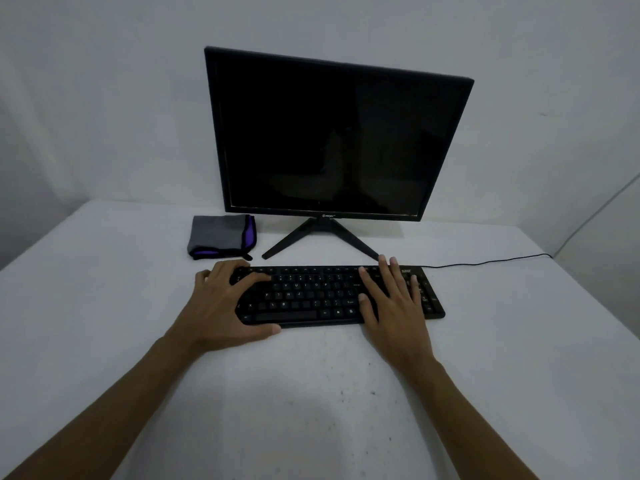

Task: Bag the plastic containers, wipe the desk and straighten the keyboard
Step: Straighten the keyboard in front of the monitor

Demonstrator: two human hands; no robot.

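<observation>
2 hands, left [221,299] and right [394,299], lie flat, grip apart, on 1 keyboard [322,296].

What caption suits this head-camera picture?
Both hands, left and right, rest on the black keyboard below a dark monitor.

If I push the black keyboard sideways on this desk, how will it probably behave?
The keyboard looks flat and rigid, so it likely slides as one piece without tipping. Its cable may drag slightly at the right end.

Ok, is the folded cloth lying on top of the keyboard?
No, the folded cloth lies on the desk behind the keyboard, left of the monitor stand, clear of both hands.
</observation>
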